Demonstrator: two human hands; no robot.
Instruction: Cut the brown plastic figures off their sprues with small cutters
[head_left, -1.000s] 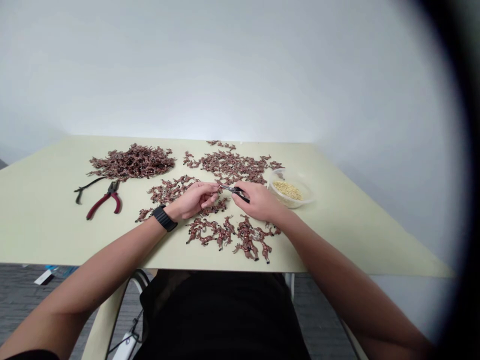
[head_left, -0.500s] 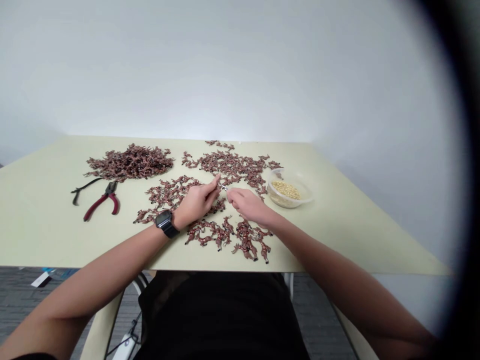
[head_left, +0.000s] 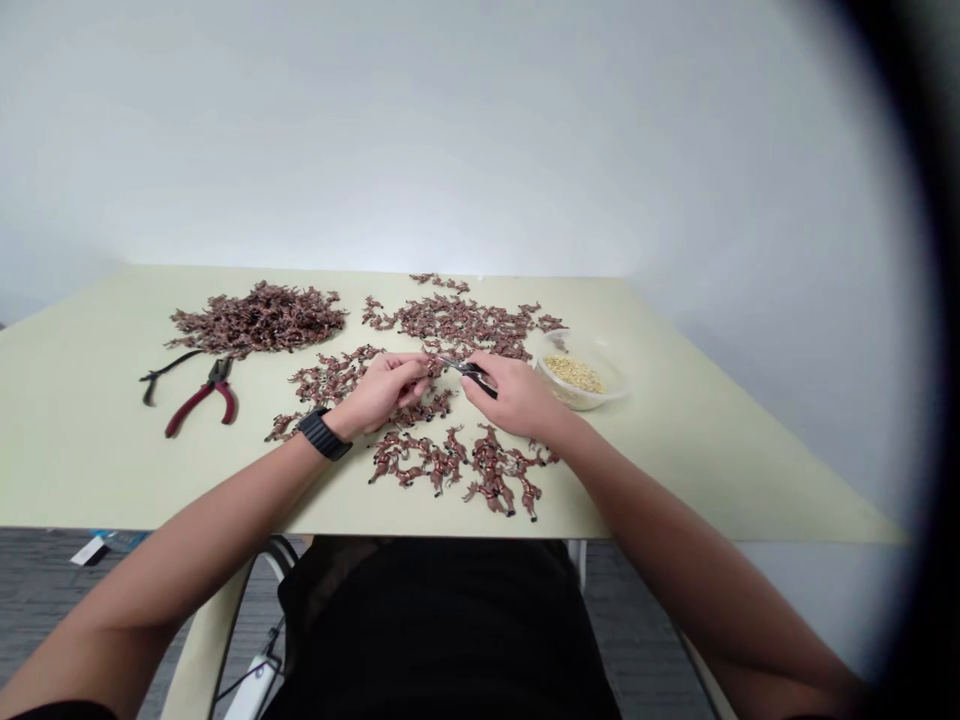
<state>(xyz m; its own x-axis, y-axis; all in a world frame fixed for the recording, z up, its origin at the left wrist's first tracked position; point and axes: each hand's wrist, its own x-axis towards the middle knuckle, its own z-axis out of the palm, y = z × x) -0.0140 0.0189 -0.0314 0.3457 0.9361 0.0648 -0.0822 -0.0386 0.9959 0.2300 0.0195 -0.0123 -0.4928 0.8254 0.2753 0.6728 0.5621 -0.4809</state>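
Note:
My right hand [head_left: 517,393] is closed around small pliers [head_left: 477,375] with dark handles and slim silver jaws. The jaws point left, to the fingertips of my left hand [head_left: 386,392]. That left hand is pinched closed, palm turned inward; whatever lies between thumb and forefinger is too small to make out against the brown pieces behind. Beneath and around both hands lie many small brown animal figures with antler-like tips, including a near group [head_left: 495,475] and a spread-out group [head_left: 465,325] farther back.
At the back left rises a dense heap of brown figures [head_left: 259,318]. Red-handled pliers [head_left: 196,400] and a thin black tool [head_left: 161,377] lie in front of it. On the right, a clear plastic bowl [head_left: 615,385] holds small gold-coloured pieces [head_left: 574,374]. A white wall stands behind the table [head_left: 750,460].
My right hand has opened its grip somewhat and shifted right, so the pliers' dark handles now show. My left fingers have curled in from a straighter pose, and the left wrist has turned.

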